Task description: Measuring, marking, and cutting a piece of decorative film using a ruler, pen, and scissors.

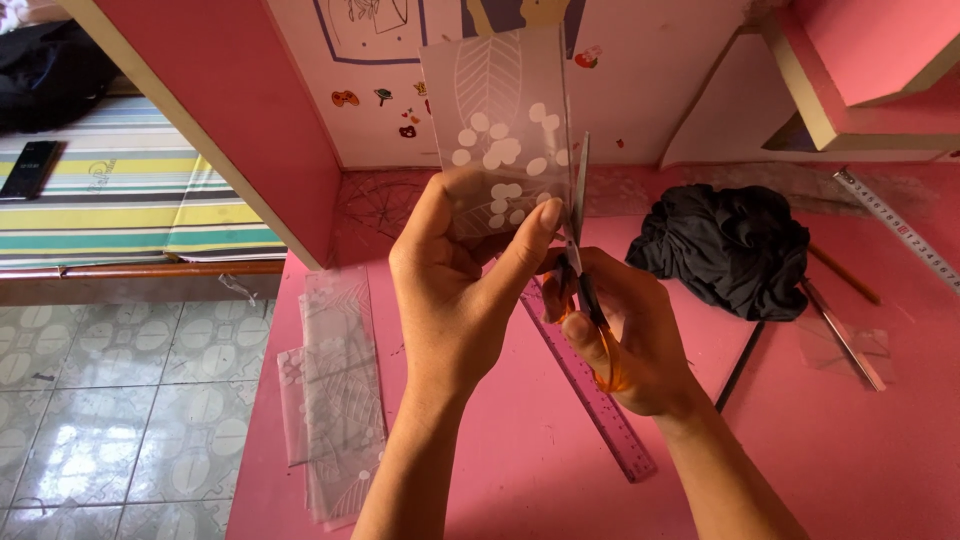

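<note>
L hand w/ film sheet

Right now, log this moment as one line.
left hand: holds film sheet | right hand: scissors at sheet edge | ruler on desk

Both forearms were bare, with no sleeves in view up to the lower edge of the frame. The left hand and right hand wore no gloves, rings, watch or bracelets. Fingernails were short and unpainted.
</note>
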